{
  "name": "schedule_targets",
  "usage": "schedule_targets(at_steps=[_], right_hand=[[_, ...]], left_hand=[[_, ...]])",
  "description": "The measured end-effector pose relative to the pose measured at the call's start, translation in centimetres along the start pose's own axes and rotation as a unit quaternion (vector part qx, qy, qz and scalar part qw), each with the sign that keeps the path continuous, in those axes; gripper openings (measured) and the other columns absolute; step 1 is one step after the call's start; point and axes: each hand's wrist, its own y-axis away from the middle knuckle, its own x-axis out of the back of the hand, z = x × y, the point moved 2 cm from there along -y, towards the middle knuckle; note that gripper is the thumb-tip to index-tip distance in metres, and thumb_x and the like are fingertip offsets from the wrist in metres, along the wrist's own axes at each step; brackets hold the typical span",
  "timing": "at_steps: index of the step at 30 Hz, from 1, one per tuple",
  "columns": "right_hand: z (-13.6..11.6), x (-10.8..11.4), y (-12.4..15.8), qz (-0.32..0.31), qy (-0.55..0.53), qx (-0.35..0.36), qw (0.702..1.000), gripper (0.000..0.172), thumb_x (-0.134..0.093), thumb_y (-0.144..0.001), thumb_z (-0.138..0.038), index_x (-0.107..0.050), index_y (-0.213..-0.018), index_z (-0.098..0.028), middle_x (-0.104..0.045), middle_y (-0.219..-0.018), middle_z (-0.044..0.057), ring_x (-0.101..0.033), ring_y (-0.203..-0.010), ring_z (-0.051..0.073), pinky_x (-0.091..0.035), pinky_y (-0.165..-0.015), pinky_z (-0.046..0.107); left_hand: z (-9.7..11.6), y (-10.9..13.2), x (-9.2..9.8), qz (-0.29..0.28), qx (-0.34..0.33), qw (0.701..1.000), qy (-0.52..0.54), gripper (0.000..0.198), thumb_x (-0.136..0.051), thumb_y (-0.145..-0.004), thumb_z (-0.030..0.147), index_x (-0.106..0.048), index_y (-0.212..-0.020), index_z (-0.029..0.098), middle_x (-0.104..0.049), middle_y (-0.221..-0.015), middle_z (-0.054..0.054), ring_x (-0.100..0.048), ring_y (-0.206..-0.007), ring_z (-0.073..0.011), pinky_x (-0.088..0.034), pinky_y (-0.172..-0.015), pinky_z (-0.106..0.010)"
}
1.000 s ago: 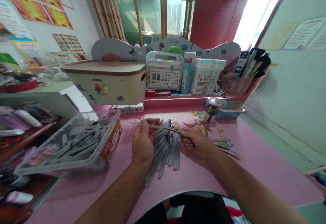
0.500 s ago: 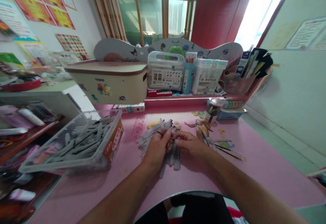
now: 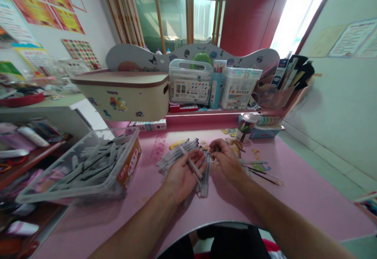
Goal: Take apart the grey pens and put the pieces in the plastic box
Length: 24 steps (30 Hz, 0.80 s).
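My left hand (image 3: 183, 178) is turned palm up, with a slim, pale, clear-barrelled pen (image 3: 193, 166) lying across it under the thumb. My right hand (image 3: 226, 157) is just to the right, fingertips pinched together; whatever they hold is too small to make out. Beneath and between the hands lies a small group of similar pens (image 3: 205, 180), partly covered by the left hand. Behind the left fingers rests a larger bundle of pens with dark tips (image 3: 173, 157), side by side on the pink desk (image 3: 235, 212).
A clear plastic bin (image 3: 73, 194) full of pens stands at left. Thin brushes or pencils (image 3: 262, 172) lie right of my right hand. A jar of pens (image 3: 246, 127) stands behind them. On the back shelf are a cream lidded box (image 3: 126, 98) and marker cases (image 3: 191, 86).
My hands have come apart. The left hand has opened palm up, showing the pen across it, and the right hand has moved up and right, still pinched.
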Motion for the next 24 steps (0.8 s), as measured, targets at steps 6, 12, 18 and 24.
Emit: schedule_targets(at_steps=[6, 12, 18, 24], right_hand=[[-0.7, -1.6, 2.2, -0.025, 0.124, 0.162, 0.979, 0.031, -0.046, -0.085, -0.008, -0.060, -0.105, -0.028, -0.062, -0.101, 0.004, -0.057, -0.097, 0.019, -0.042, -0.092, 0.036], [0.4, -2.2, 2.6, -0.100, 0.224, 0.224, 0.943, 0.040, -0.047, -0.087, -0.012, -0.053, -0.123, -0.027, -0.059, -0.117, 0.008, -0.054, -0.111, 0.023, -0.042, -0.098, 0.044], [0.3, -1.3, 2.0, -0.046, 0.260, 0.205, 0.942, 0.032, -0.043, -0.093, -0.022, -0.054, -0.123, -0.027, -0.059, -0.121, 0.007, -0.052, -0.114, 0.022, -0.039, -0.101, 0.042], [0.3, 0.9, -0.2, 0.054, 0.331, 0.126, 0.934, 0.021, -0.043, -0.089, -0.024, -0.060, -0.099, -0.016, -0.063, -0.096, 0.008, -0.057, -0.092, 0.020, -0.042, -0.083, 0.031]], left_hand=[[-1.3, 0.5, -0.4, -0.037, 0.035, 0.999, 0.012, 0.028, -0.043, -0.095, 0.022, -0.067, -0.090, 0.009, -0.069, -0.095, -0.015, -0.069, -0.096, -0.0205, -0.055, -0.091, -0.033], [-1.7, 0.9, -0.9, -0.035, 0.041, 0.998, 0.035, 0.027, -0.040, -0.097, 0.020, -0.065, -0.096, 0.010, -0.071, -0.084, -0.010, -0.070, -0.090, -0.0195, -0.055, -0.090, -0.034], [-1.5, 0.7, -0.8, -0.025, 0.034, 0.998, 0.047, 0.028, -0.039, -0.098, 0.020, -0.064, -0.094, 0.009, -0.069, -0.082, -0.010, -0.069, -0.077, -0.0166, -0.058, -0.076, -0.029], [-0.5, 1.0, -0.7, 0.016, 0.024, 0.999, -0.013, 0.025, -0.042, -0.097, 0.024, -0.058, -0.082, 0.011, -0.054, -0.061, -0.002, -0.044, -0.040, -0.0052, -0.031, -0.034, -0.013]])
